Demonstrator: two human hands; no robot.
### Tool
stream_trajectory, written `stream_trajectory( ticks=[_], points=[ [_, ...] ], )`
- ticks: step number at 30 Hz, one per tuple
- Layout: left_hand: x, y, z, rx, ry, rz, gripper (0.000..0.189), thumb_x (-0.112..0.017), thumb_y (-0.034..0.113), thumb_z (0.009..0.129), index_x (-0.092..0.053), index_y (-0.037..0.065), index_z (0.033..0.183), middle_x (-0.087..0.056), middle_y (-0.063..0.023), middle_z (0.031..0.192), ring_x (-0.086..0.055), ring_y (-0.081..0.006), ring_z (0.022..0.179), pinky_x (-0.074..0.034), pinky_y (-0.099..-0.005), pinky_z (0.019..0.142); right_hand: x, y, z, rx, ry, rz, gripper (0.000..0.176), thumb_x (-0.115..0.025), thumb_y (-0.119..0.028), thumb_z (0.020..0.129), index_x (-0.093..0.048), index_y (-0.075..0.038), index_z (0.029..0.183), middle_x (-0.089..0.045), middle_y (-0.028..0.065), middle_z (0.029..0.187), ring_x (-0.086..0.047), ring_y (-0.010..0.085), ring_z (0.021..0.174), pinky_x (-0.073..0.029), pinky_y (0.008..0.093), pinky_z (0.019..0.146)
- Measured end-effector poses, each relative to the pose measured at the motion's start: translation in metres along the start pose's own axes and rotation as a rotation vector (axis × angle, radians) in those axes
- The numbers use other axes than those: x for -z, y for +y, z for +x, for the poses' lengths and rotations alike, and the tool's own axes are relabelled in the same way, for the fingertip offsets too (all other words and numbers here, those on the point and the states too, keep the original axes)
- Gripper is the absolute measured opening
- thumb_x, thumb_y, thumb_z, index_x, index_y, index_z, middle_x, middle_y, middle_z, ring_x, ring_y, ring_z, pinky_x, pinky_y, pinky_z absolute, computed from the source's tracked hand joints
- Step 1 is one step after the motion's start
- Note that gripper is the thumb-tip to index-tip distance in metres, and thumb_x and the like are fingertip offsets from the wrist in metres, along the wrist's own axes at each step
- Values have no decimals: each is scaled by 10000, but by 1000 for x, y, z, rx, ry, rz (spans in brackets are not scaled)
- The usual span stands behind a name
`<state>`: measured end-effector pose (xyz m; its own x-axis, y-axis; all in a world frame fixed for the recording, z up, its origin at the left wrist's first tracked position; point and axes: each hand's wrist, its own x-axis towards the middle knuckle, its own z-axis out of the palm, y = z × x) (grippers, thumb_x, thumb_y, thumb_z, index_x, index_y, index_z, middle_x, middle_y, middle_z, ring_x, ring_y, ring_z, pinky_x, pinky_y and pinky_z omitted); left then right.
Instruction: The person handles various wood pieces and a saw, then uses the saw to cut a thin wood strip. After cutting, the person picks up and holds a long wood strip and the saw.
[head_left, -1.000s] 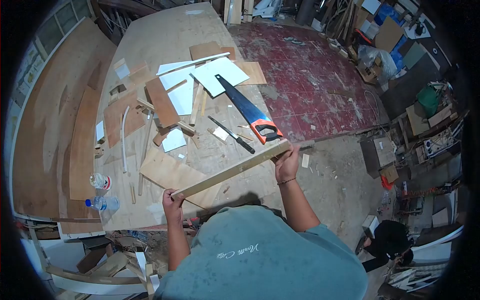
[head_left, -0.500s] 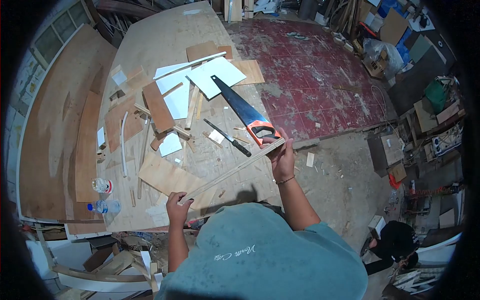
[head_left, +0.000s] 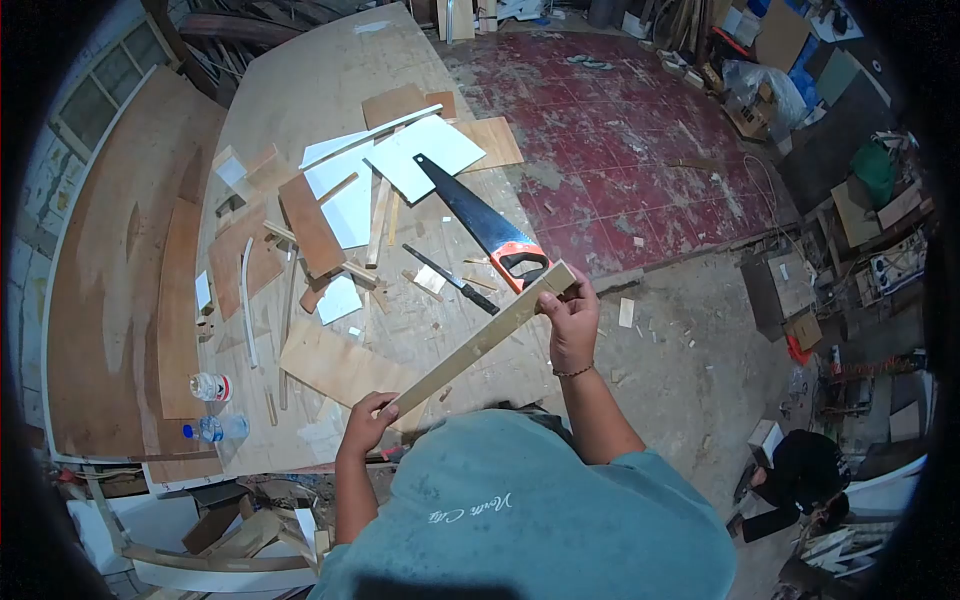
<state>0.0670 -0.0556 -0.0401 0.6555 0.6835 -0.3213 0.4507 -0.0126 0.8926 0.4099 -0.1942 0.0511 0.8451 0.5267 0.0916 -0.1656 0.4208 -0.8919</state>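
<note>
A long, thin wooden strip (head_left: 470, 348) slants across in front of my body, its broad face turned up to the camera. My left hand (head_left: 370, 420) is closed on its lower left end, thumb on the edge. At the upper right end my right hand (head_left: 573, 325) grips the strip, thumb on its face. Just beyond the right hand lies a handsaw (head_left: 470, 215) with an orange and black handle. A narrow black-handled blade tool (head_left: 455, 280) rests on the table left of the saw.
The wooden table (head_left: 300, 90) bears white panels (head_left: 425, 158), a brown board (head_left: 311, 225), a plywood piece (head_left: 335, 358) and offcuts. A jar (head_left: 210, 387) and a water bottle (head_left: 215, 429) stand at its left edge. Another person (head_left: 800, 475) crouches at lower right.
The strip has rolled in my hands, so its broad face now shows instead of its narrow edge. My right hand has shifted slightly right, and its thumb now lies across the strip.
</note>
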Motion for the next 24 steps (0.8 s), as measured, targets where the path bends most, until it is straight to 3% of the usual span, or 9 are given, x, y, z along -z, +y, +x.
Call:
stream_trajectory(
  ticks=[3, 5, 6, 11, 15, 19, 21, 23, 24],
  points=[
    [-6, 16, 0, -7, -13, -13, 363, -747, 136, 762, -677, 22, 1100, -644, -105, 921, -614, -212, 878, -481, -319, 812, -6, -14, -8, -58, -5, 3, 472, -661, 45, 830, -458, -10, 1253, -577, 85, 1077, -585, 149, 972, -525, 291, 819],
    [-13, 38, 2, -92, -5, 303, 349, -766, 161, 750, -681, 21, 1059, -638, -116, 928, -623, -242, 880, -490, -329, 802, -14, -21, -15, -53, -5, -20, 453, -658, 47, 834, -459, -7, 1237, -574, 84, 1068, -585, 144, 958, -528, 286, 812],
    [-18, 47, 3, -87, -6, 304, 349, -766, 161, 750, -681, 21, 1059, -638, -116, 928, -623, -242, 880, -490, -329, 802, -17, -23, -18, -46, -8, -43, 433, -654, 49, 837, -461, -3, 1222, -571, 82, 1059, -586, 139, 944, -530, 282, 805],
    [-48, 89, 14, -362, 30, 298, 389, -806, 220, 720, -663, 20, 1022, -631, -131, 939, -629, -283, 893, -498, -350, 798, -24, -27, -35, -49, -53, -40, 462, -657, 56, 834, -459, -11, 1246, -558, 82, 1086, -582, 132, 949, -523, 289, 837],
    [-55, 128, 27, -415, -10, 220, 430, -806, 231, 727, -642, 15, 1060, -633, -134, 999, -632, -284, 946, -495, -354, 835, -33, -31, -41, -15, -265, -41, 474, -644, 41, 844, -485, -35, 1284, -557, 57, 1113, -566, 129, 983, -491, 293, 855],
    [-48, 166, 37, -541, -96, 105, 487, -764, 269, 793, -587, 26, 1177, -618, -141, 1120, -608, -288, 1049, -469, -353, 917, -43, -20, -37, -117, -538, 90, 437, -572, 37, 879, -492, -29, 1304, -565, 62, 1152, -563, 145, 1051, -461, 303, 940],
    [-47, 175, 36, -631, -140, -146, 502, -702, 295, 858, -535, 23, 1245, -608, -146, 1144, -596, -273, 1076, -458, -356, 926, -56, -20, -39, -100, -727, 34, 452, -568, 37, 875, -497, -24, 1317, -560, 70, 1197, -549, 154, 1114, -438, 322, 986],
    [-37, 173, 28, -524, -163, -167, 525, -629, 312, 916, -463, 18, 1317, -571, -148, 1219, -556, -238, 1145, -440, -349, 950, -73, -16, -41, -114, -780, 48, 462, -559, 49, 861, -520, -24, 1315, -573, 103, 1255, -533, 205, 1193, -408, 356, 1027],
    [-31, 170, 25, -573, -75, -62, 527, -622, 298, 924, -445, 19, 1335, -550, -144, 1253, -532, -221, 1170, -430, -345, 965, -83, -12, -40, 39, -781, -85, 466, -559, 51, 852, -528, -26, 1310, -577, 116, 1274, -516, 238, 1229, -387, 373, 1048]
  ],
)
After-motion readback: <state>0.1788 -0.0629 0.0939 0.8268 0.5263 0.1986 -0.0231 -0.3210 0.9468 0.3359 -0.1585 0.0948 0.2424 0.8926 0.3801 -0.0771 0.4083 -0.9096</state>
